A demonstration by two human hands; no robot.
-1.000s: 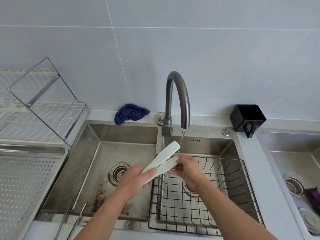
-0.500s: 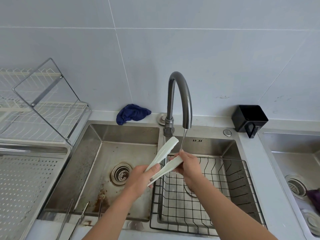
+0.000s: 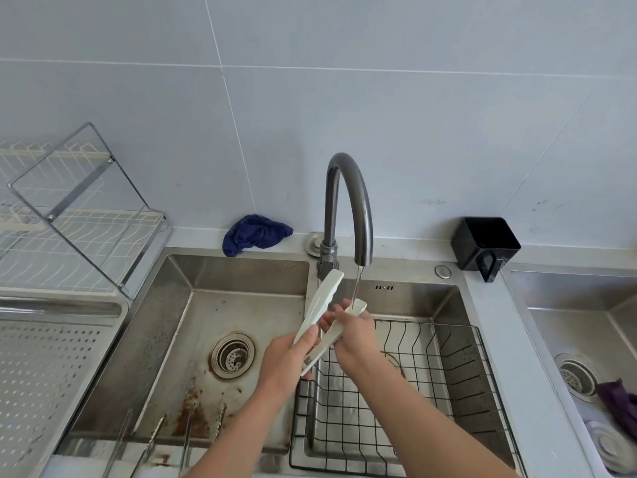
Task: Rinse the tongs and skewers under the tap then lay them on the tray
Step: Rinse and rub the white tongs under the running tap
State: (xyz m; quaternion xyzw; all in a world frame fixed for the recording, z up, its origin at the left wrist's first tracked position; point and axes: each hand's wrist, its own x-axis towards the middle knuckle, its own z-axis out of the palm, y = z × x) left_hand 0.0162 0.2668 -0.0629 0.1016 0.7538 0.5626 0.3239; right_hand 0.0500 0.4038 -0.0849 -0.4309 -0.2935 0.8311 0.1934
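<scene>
While under tap (image 3: 349, 188), tongs (image 3: 323, 302) in hands (image 3: 286, 363) (image 3: 356, 334)

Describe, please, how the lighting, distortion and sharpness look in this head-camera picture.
Head view: light is soft, shadows faint; the wide lens bows the tile lines and the sink edges; the tap shows only a mild sheen, no harsh glare; the white tongs, left hand and right hand look slightly soft.

Pale tiled wall (image 3: 413, 115) behind a steel sink (image 3: 248, 274) and grey counter (image 3: 498, 339).
</scene>
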